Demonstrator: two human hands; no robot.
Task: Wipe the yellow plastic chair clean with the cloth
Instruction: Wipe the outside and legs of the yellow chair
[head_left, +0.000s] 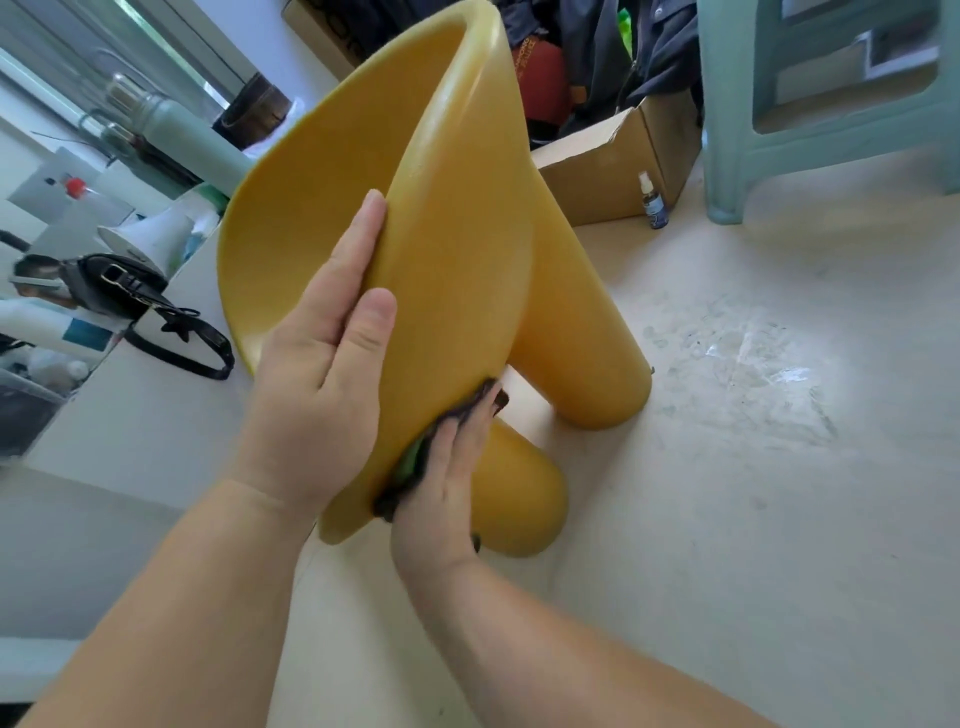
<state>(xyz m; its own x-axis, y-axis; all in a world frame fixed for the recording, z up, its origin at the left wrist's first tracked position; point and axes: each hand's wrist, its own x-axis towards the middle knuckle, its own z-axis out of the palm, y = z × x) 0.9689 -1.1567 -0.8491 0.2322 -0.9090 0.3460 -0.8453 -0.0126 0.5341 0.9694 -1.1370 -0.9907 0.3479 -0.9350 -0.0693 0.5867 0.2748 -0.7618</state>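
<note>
Chair (457, 234) tipped, legs (582, 338) pointing right, left fingers (370, 223) gripping rim, right fingers (470, 423) seemingly flat on cloth (485, 396)

The cloth (496, 399) is mostly hidden between the right hand (441, 483) and the chair (457, 260); only dark edges and a green strip show. Of the left hand (322, 374), only the thumb and one finger show; the others are out of sight. The near chair leg's top is hidden behind the seat and the right hand. The chair hides part of the box (613, 166). The stool (779, 104) is cut off by the top and right edges. Both forearms run off the bottom edge. The label on the bottle (653, 200) is too small to read.
</note>
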